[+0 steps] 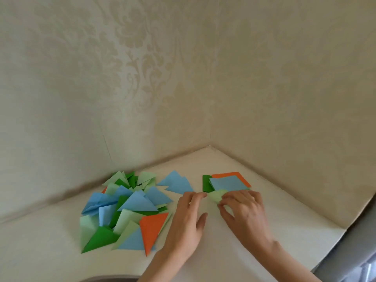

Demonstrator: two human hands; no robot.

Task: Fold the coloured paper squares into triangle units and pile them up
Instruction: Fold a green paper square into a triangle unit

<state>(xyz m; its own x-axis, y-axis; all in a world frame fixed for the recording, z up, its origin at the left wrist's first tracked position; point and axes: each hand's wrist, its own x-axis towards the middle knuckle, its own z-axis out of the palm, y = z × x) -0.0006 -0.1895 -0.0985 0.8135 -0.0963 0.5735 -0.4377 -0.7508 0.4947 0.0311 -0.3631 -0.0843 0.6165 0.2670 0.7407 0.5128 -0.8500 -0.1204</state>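
Note:
A light green paper piece (215, 196) lies on the white table between my hands. My left hand (189, 222) reaches in from the left, and its fingertips pinch the piece's left corner. My right hand (242, 210) covers the right part, with its fingers curled down onto the paper. Just behind the hands lies a small stack of flat squares (227, 183), light blue on top over orange, with a dark green sheet at its left. A loose pile of folded triangles (126, 208) in blue, light green, dark green and orange spreads out to the left.
The white table (223, 247) sits in a corner of two wallpapered walls. Its right edge (345, 228) runs diagonally close to my right arm. Two blue triangles (177, 183) lie apart between the pile and the squares.

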